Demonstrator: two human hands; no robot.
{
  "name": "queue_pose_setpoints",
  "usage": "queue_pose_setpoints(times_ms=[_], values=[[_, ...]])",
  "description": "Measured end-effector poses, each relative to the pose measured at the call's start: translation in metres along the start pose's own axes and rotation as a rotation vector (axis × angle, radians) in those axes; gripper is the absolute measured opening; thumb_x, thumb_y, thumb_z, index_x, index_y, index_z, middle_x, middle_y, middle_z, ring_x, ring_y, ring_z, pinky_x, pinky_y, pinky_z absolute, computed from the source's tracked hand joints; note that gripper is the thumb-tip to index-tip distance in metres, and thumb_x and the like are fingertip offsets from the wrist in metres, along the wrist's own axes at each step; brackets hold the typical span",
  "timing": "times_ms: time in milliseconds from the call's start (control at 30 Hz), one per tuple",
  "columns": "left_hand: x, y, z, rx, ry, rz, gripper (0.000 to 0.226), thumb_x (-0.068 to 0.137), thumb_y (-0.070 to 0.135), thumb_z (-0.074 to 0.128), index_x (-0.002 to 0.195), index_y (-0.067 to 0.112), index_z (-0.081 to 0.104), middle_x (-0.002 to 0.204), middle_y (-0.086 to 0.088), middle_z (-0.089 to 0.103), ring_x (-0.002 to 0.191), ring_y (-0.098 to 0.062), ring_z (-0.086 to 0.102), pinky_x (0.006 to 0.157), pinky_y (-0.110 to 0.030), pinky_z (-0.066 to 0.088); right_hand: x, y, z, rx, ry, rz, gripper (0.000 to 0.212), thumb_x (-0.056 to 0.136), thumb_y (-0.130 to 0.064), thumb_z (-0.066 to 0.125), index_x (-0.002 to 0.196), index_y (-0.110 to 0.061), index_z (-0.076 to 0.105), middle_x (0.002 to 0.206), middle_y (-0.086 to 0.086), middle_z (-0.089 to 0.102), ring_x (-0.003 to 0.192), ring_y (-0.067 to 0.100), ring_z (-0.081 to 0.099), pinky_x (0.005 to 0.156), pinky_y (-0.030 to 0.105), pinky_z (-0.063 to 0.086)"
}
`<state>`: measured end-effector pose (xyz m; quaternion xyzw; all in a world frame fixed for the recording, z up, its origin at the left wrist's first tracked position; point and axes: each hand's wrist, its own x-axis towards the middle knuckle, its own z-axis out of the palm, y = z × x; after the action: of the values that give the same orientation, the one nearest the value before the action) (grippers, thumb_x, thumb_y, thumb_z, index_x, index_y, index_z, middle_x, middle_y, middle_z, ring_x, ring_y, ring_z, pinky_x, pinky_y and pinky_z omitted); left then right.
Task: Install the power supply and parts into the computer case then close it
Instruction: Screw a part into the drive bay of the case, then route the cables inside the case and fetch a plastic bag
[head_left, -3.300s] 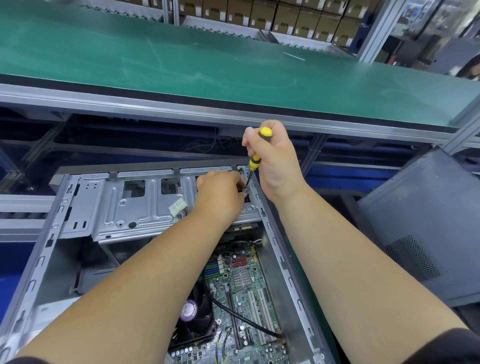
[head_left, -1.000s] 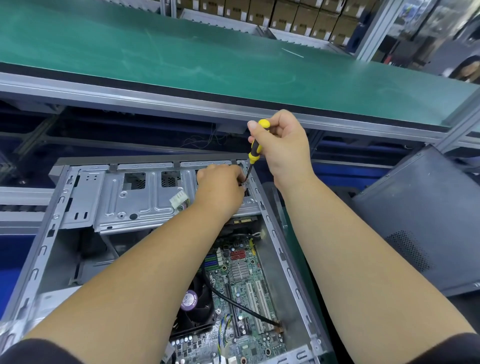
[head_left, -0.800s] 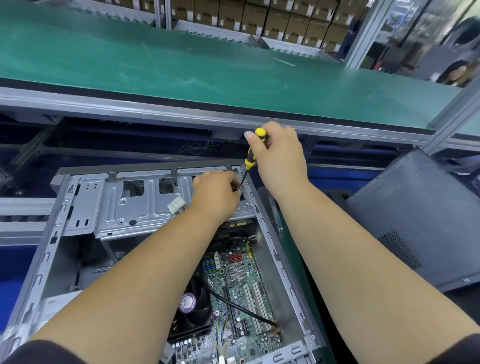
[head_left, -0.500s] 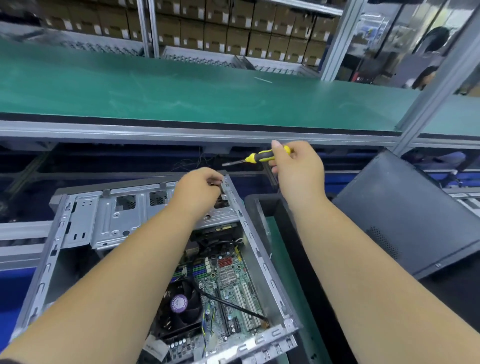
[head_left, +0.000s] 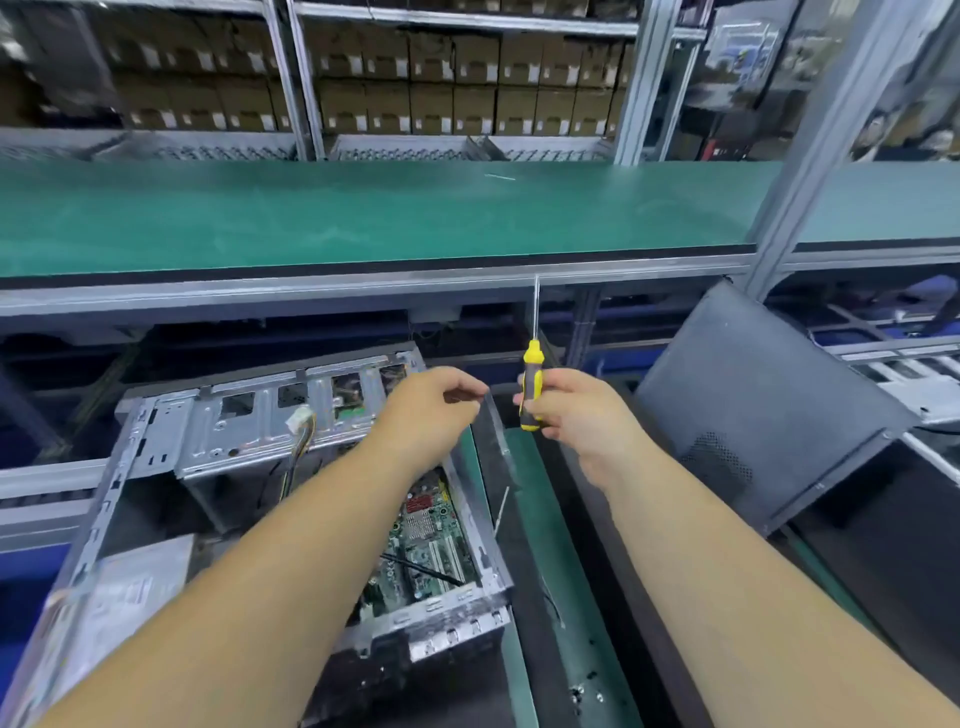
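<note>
The screwdriver (head_left: 532, 384) has been lifted away from the far right corner of the computer case (head_left: 291, 467), where its tip was held against the metal frame a second ago; now it is held upright, tip pointing up, in the right hand (head_left: 566, 410), whose fingers are curled round the yellow and black handle. The left hand (head_left: 431, 410) has also been taken off that corner and is raised above the right wall of the case, with the fingers loosely curled; whether something small is pinched between them cannot be told, because the picture is blurred there. The case lies open on its side at the lower left, the motherboard (head_left: 426, 540) can be seen inside, and a white connector (head_left: 301, 415) with coloured wires hangs near the drive bracket. The dark side panel (head_left: 753, 410) leans to the right, well apart from the case. It is judged that one screw at this corner has been finished, and that the case is not yet closed, so the panel remains to be fitted.
</note>
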<state>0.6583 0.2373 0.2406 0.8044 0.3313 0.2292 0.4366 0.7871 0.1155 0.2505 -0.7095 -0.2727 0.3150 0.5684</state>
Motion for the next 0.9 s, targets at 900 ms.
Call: queue_pose_setpoints(times_ms=[900], values=[[-0.087,0.007,0.089,0.361,-0.062,0.044,0.022,0.089,0.024,0.059,0.104,0.039,0.067,0.106,0.021,0.060,0.099,0.006,0.054,0.084,-0.015,0.039,-0.040,0.179,-0.101,-1.093,-0.163,0.412,0.012,0.084,-0.010,0.059,0.086,-0.013,0.048,0.073,0.000,0.058,0.057,0.016,0.055,0.046,0.022,0.040]])
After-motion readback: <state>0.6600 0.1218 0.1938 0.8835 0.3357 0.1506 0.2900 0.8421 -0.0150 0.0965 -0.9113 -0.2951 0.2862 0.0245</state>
